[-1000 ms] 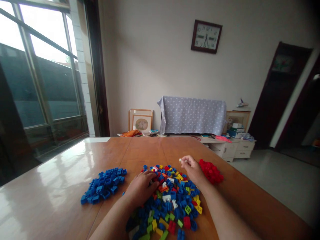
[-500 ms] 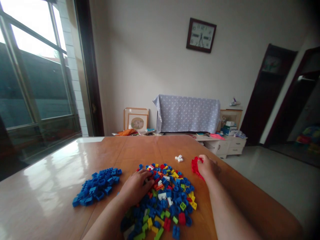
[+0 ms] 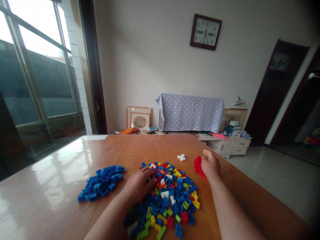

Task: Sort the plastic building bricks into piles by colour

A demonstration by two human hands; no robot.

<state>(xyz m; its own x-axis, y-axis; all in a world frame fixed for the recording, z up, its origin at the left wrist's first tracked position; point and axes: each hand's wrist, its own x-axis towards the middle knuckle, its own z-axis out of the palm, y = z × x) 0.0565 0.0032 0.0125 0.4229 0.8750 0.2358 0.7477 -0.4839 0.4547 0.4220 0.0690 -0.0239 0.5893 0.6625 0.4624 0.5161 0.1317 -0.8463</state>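
Head view, near to far: mixed brick pile [image 3: 166, 201] under and to the right of the left hand [image 3: 140, 182], bent loosely over its left part, with any grip hidden; blue heap [image 3: 101, 182] apart, to that hand's left. Farther out, right hand [image 3: 211, 165] half curled, impossible to tell whether holding anything, with red heap [image 3: 198, 165] just left of it and partly masked by it, and white cluster [image 3: 182, 157] farther off, also to its left. For handling, judged light, stiff, smooth and sturdy; best pinched brick by brick across opposite side walls.
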